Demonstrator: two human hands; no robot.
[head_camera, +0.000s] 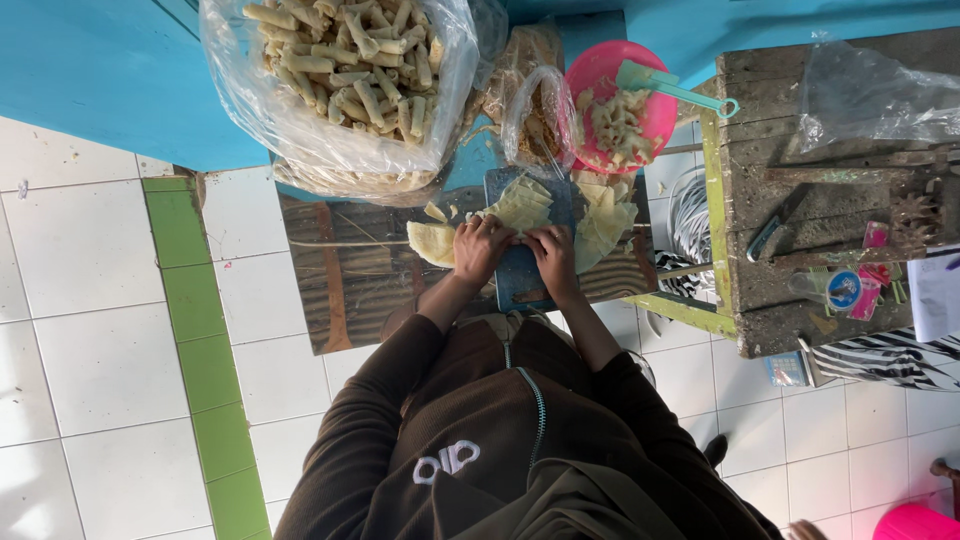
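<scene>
My left hand (481, 249) and my right hand (553, 255) rest side by side on a dark blue board (520, 275), fingers curled over a pale wrapper sheet (522, 205) that I am rolling between them. A stack of the same thin yellowish sheets (603, 222) lies to the right of the board, and one loose sheet (431, 243) lies to the left. A pink bowl (600, 70) of filling with a teal spoon (672, 87) stands just beyond the board.
A big clear bag of finished rolls (345, 70) sits at the back left, a smaller bag (538, 120) beside the bowl. A worn wooden bench (830, 190) with small items and a plastic sheet stands on the right. White floor tiles with a green strip (195, 330) lie around.
</scene>
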